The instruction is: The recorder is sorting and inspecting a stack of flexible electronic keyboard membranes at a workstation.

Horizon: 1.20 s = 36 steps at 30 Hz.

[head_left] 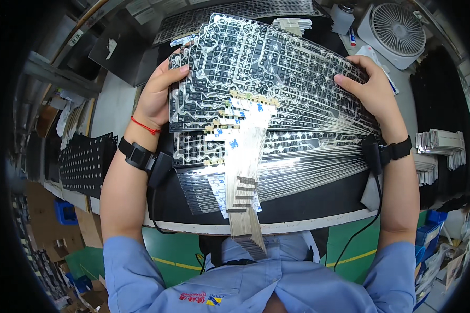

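Observation:
Spread in a fan before me is a stack of clear keyboard membrane sheets (297,73) with silvery traces and dark key spots. My left hand (162,88) grips the upper sheets at their left edge, thumb on top. At the right edge my right hand (371,88) pinches them, its thumb on the top sheet and its fingers behind. The sheets' flat ribbon tails (243,167) overlap in the middle and hang over the front edge of the table toward me. White liner pieces with blue print sit near the tail roots. Lower sheets lie in a staggered pile beneath.
A white fan (397,34) stands at the back right, near a marker (352,37) and a bottle (342,20). More ribbon-tail stacks (441,146) lie at the right. A perforated black sheet (86,159) is at the left. Cables run from both wrist straps.

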Available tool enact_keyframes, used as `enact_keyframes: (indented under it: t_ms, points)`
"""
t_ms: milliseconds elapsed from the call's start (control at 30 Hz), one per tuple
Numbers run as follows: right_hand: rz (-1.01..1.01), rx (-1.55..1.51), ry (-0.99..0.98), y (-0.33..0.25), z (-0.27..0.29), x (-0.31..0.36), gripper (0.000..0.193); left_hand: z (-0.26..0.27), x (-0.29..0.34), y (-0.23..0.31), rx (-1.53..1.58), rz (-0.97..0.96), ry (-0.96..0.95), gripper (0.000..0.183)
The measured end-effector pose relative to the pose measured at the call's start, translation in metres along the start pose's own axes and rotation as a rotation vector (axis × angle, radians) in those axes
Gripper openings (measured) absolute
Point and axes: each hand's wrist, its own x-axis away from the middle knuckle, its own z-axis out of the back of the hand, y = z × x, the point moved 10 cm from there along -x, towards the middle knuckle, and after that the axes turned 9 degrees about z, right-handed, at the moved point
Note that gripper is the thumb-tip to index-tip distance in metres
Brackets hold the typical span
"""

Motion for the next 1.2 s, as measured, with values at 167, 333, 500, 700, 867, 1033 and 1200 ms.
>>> enact_keyframes:
  t_ms: [167,333,500,700,867,1033,1200]
  points:
    - [0.062,0.046,0.045,-0.006,0.003,0.001,0.061,-0.004,0.001,0.001,0.007,-0.004,-0.006,0.045]
    - [0.04,0.118,0.022,-0.009,0.002,0.002,0.069,-0.005,0.0,0.001,-0.011,-0.003,-0.008,0.045]
    - [0.002,0.176,0.021,0.0,0.004,0.002,0.071,-0.007,0.003,0.002,0.017,0.018,-0.035,0.044]
    - [-0.013,0.125,0.017,0.007,0.006,-0.001,0.069,0.003,-0.005,-0.003,-0.088,0.006,0.023,0.043]
    - [-0.031,0.134,-0.002,0.01,0.005,-0.002,0.071,0.003,-0.002,-0.002,-0.08,0.03,-0.004,0.038]
    - [-0.053,0.132,0.001,0.013,0.007,-0.003,0.072,0.005,-0.005,-0.005,-0.116,0.034,0.008,0.035]
    - [-0.054,0.152,-0.001,0.013,0.005,-0.003,0.069,0.002,-0.004,-0.005,-0.076,0.029,-0.058,0.033]
